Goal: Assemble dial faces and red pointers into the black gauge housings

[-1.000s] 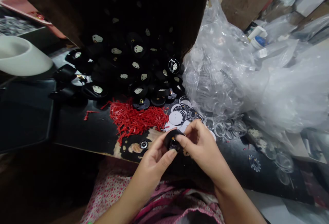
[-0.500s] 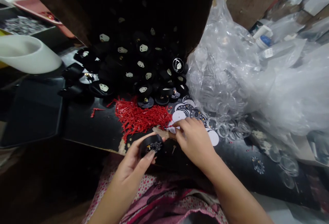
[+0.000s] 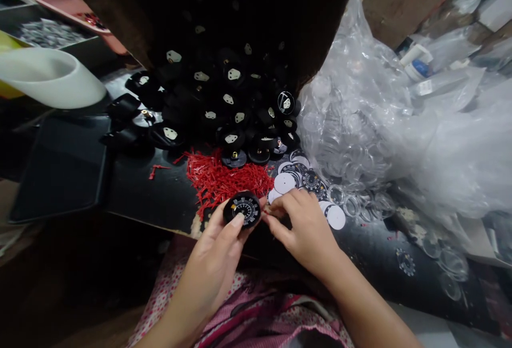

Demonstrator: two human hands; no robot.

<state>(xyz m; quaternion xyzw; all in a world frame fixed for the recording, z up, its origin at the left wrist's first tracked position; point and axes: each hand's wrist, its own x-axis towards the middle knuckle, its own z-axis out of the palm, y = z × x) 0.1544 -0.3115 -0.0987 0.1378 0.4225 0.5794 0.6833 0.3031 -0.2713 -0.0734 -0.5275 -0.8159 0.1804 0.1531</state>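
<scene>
My left hand (image 3: 216, 247) is wrapped round a black gauge body (image 3: 248, 210), its numbered dial tilted up to face me and the thumb lying on the dial's lower part. Close to the gauge's right edge, my right hand (image 3: 306, 225) pinches a small red pointer (image 3: 265, 211), partly hidden by the fingers. Just behind the gauge is a heap of red pointers (image 3: 228, 177). Dial discs, some showing a white back (image 3: 285, 183) and others a black printed face (image 3: 311, 180), lie beyond my right hand.
Several black gauge bodies (image 3: 170, 133) are piled at the back under a dark box. Clear round covers (image 3: 352, 205) spill from a plastic bag (image 3: 340, 113) at the right. On the left stand a white tub (image 3: 80, 84) and a black tray (image 3: 64, 167).
My left hand has raised the gauge and turned its dial toward me. My right hand has drawn the red pointer from the dial discs toward the gauge.
</scene>
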